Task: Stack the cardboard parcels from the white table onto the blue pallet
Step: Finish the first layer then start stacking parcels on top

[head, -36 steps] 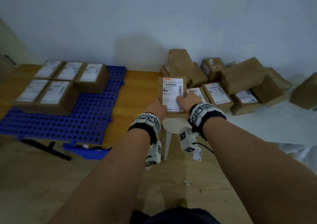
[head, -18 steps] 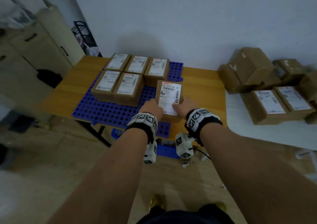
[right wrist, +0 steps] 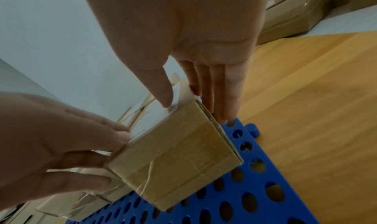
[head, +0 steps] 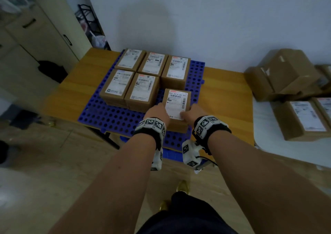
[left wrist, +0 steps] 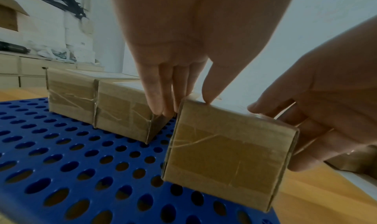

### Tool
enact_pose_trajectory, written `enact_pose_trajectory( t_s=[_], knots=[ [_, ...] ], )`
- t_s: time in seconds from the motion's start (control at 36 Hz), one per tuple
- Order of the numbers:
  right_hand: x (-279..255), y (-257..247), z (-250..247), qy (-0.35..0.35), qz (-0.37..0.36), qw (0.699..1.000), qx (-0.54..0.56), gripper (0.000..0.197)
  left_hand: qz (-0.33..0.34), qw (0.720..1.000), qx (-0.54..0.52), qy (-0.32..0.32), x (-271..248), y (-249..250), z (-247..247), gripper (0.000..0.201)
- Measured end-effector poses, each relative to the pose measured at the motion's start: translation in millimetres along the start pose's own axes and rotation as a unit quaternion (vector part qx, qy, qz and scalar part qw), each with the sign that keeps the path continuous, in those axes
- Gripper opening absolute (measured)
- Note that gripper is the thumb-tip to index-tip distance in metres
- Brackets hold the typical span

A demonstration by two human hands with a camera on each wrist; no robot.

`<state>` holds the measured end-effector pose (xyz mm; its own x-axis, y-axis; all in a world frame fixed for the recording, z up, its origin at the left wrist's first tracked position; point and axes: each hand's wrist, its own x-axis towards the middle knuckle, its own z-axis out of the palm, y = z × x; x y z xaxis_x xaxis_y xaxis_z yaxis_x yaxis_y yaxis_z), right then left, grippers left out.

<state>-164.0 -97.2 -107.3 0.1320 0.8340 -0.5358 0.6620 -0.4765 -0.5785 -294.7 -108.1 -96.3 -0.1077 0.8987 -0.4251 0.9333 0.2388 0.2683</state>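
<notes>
Both hands hold one cardboard parcel (head: 176, 104) with a white label, low over the front right part of the blue pallet (head: 114, 115). My left hand (head: 157, 112) has its thumb on the top edge and its fingers down the left side. My right hand (head: 194, 112) grips the right side the same way. In the left wrist view the parcel (left wrist: 230, 150) sits slightly tilted just off the pallet (left wrist: 61, 155), close to the stacked parcels (left wrist: 122, 114). In the right wrist view the parcel (right wrist: 175, 159) is near the pallet's right edge (right wrist: 244, 147). Several labelled parcels (head: 141, 76) fill the pallet's back.
The pallet lies on a wooden table (head: 227, 94). To the right, the white table (head: 268, 144) carries several more parcels (head: 300, 120). Cabinets (head: 35, 36) stand at the left, and a black rack (head: 89, 22) is by the wall. The pallet's front left holes are uncovered.
The view has swung left from the white table to the pallet. Both hands have carried the parcel over and brought it down beside the stacked parcels.
</notes>
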Motion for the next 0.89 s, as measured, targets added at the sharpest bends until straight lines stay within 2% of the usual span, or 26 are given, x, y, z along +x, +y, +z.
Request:
enact_pose_trajectory(
  t_s=[0.11, 0.25, 0.39, 0.58, 0.89],
  knots=[
    [18.4, -7.3, -1.6, -0.021, 0.000, 1.000, -0.017, 0.033, 0.014, 0.999, 0.028, 0.003, 13.9, 1.2, -6.4, 0.029],
    [32.3, -10.8, 1.1, -0.029, 0.006, 0.999, -0.018, 0.025, 0.006, 0.996, 0.055, 0.073, 26.7, -5.4, -13.9, 0.037],
    [41.8, -15.4, 4.9, -0.030, 0.009, 0.999, -0.012, 0.027, 0.025, 0.992, 0.077, 0.097, 38.0, -22.1, -15.0, 0.041],
    [51.0, -25.6, 12.2, -0.004, 0.012, 1.000, 0.009, 0.032, 0.048, 0.995, 0.069, 0.053, 55.1, -40.7, -23.1, 0.042],
    [64.2, -44.3, 21.0, 0.029, 0.029, 0.999, 0.002, 0.034, 0.085, 0.988, 0.121, 0.053, 68.4, -49.3, -33.7, 0.039]
  ],
)
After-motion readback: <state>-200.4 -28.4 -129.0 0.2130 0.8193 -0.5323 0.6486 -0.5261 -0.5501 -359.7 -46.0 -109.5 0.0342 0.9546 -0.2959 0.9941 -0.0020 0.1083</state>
